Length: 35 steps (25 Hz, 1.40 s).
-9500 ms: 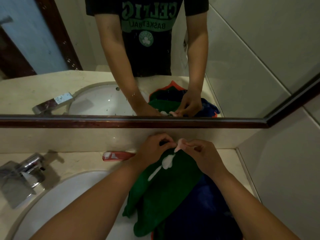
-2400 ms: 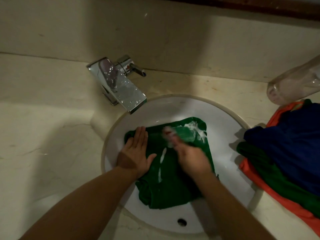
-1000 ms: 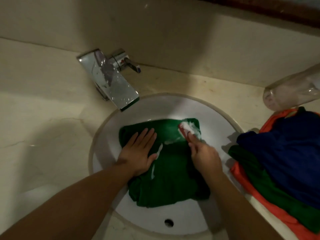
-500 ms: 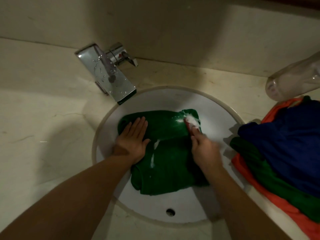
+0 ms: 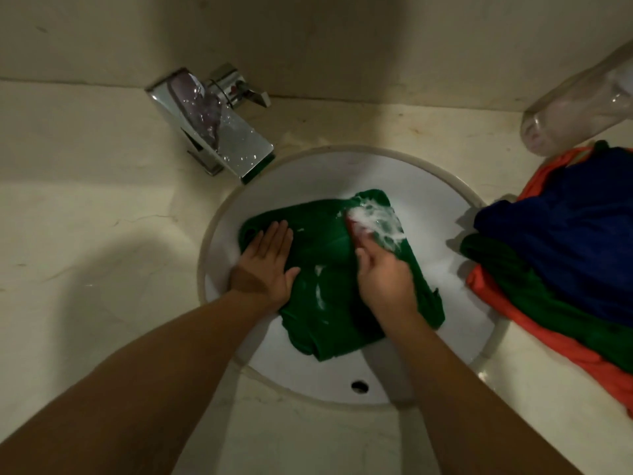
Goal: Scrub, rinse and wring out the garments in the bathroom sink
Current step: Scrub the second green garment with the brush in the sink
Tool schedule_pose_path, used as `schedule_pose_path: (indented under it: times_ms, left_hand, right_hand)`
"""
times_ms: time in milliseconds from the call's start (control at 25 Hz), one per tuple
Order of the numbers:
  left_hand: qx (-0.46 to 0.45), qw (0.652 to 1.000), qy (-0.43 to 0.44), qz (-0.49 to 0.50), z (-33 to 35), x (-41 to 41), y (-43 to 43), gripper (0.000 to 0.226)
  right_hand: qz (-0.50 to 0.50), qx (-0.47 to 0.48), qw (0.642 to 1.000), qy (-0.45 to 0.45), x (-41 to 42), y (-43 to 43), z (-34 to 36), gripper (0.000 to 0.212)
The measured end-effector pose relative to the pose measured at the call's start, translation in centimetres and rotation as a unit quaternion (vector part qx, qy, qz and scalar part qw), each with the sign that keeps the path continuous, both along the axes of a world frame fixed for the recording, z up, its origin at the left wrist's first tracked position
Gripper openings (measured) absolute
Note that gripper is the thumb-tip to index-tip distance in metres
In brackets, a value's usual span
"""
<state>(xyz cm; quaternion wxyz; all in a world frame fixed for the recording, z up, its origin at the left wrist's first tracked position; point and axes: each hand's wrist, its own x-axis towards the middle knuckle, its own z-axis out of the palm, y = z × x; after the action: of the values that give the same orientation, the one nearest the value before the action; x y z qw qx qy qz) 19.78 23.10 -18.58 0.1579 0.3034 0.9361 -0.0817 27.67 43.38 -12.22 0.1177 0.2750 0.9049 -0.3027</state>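
Observation:
A folded green garment [image 5: 329,269] lies in the white round sink [image 5: 428,200], with white suds at its far right corner. My left hand [image 5: 265,265] presses flat on the garment's left part, fingers straight. My right hand [image 5: 385,274] grips a small red brush [image 5: 354,231] and holds it against the sudsy patch [image 5: 380,222]. Most of the brush is hidden under my fingers and the foam.
A chrome faucet [image 5: 212,125] juts over the sink's far left rim. A pile of blue, green and orange garments [image 5: 565,262] lies on the beige counter [image 5: 85,234] to the right. A clear plastic bottle [image 5: 579,108] lies at the far right. The overflow hole [image 5: 359,385] shows near me.
My right hand with the brush has kept stroking over the garment's far right corner, and the foam there has spread. My left hand stays pressed flat on the cloth.

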Motion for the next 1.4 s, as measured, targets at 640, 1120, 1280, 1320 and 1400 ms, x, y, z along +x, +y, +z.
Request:
schedule_pose_path:
  times_ms: [640,1120,1280,1320,1400]
  left_hand:
    - [-0.024,0.999,0.0,0.024,-0.2,0.4,0.7,0.072]
    - [-0.022,0.999,-0.006,0.045,0.5,0.8,1.4,0.073]
    - [-0.033,0.999,-0.014,0.039,0.5,1.1,1.6,0.073]
    - [-0.029,0.999,-0.017,0.039,0.6,1.1,1.7,0.073]
    - [-0.015,0.999,-0.018,0.038,0.4,0.6,1.3,0.074]
  right_hand:
    - [0.161,0.077,0.981,-0.079,-2.4,3.1,-1.0,0.047]
    - [0.067,0.095,0.983,-0.142,-0.6,6.9,0.5,0.043]
    - [0.05,0.052,0.995,-0.066,-0.4,3.4,2.2,0.048]
    - [0.108,0.029,0.992,-0.051,-0.1,0.5,2.0,0.051]
    - [0.237,0.021,0.966,-0.097,1.8,-1.7,1.7,0.057]
